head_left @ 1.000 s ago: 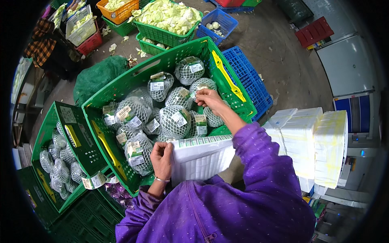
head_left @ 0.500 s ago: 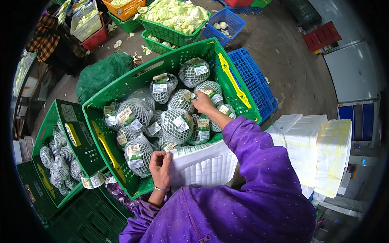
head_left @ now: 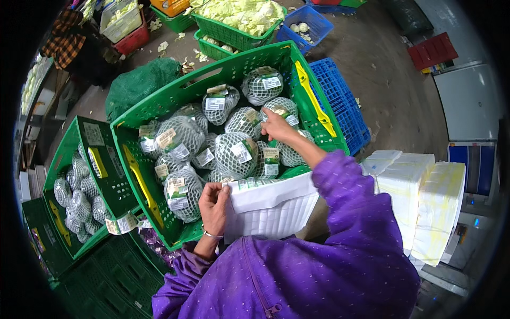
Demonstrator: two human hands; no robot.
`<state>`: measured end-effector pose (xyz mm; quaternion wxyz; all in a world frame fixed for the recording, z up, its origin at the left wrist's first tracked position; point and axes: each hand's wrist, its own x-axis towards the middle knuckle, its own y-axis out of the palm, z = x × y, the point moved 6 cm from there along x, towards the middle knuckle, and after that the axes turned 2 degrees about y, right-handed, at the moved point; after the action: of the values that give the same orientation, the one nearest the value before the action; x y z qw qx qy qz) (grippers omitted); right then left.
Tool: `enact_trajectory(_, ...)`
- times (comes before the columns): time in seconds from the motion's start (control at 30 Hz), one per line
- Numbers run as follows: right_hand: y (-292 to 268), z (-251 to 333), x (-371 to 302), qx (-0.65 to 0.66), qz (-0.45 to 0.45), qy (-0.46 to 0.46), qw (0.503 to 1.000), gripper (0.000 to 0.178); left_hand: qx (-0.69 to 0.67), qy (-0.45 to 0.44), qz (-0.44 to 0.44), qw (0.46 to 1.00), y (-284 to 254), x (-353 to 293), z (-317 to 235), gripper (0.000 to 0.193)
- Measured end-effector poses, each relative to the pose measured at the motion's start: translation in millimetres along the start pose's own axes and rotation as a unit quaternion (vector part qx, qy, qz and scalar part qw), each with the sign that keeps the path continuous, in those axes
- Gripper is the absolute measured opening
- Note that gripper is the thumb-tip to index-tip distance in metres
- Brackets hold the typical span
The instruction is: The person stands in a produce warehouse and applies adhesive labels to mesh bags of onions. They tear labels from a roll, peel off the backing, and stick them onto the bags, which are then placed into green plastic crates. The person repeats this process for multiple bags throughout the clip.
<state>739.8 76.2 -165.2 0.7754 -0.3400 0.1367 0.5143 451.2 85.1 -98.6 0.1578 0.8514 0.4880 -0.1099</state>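
A green crate (head_left: pixel 175 95) with yellow handles holds several round produce items in white foam netting, most with paper labels. My left hand (head_left: pixel 213 206) pinches the top corner of a white label sheet (head_left: pixel 271 204) at the crate's near edge. Small green-and-white labels (head_left: pixel 255 183) run along the sheet's upper edge. Over the crate's right side, my right hand (head_left: pixel 281 129) reaches in with its index finger stretched out and the other fingers bent. Its fingertip rests at the labelled top of a netted item (head_left: pixel 280 109). No object shows in that hand.
Another green crate (head_left: pixel 101 165) of netted produce stands at left. White foam boxes (head_left: pixel 406 189) are stacked at right. Beyond lie a blue crate (head_left: pixel 345 106), a green net sack (head_left: pixel 141 85) and a crate of leaves (head_left: pixel 239 21). A person in a checked shirt (head_left: pixel 64 45) stands far left.
My right hand has shifted from between two netted items onto the right one, its index finger now extended. My left hand keeps its pinch on the sheet. The whole view has shifted slightly.
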Motion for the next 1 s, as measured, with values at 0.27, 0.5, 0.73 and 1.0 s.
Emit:
enact_trajectory(0.27, 46.2, 97.6, -137.3, -0.142, 0.153, -0.283, 0.936, 0.014, -0.008, 0.001, -0.013, 1.0, 15.8, 8.4, -7.1, 0.011)
enact_trajectory(0.5, 45.9, 94.6, -167.0, -0.254, -0.016, -0.392, 0.884, 0.01, -0.011, -0.016, 0.002, 1.0, 23.1, 9.5, 4.3, 0.012)
enact_trajectory(0.73, 40.6, 88.4, -173.5, -0.212, -0.045, -0.438, 0.873, 0.007, -0.036, -0.034, 0.0, 0.999, 26.2, 13.6, 14.1, 0.012)
enact_trajectory(1.0, -82.9, -34.6, 0.5, -0.005, -0.162, -0.058, 0.985, 0.011, -0.014, -0.045, 0.001, 0.999, 25.2, 10.0, 19.8, 0.014)
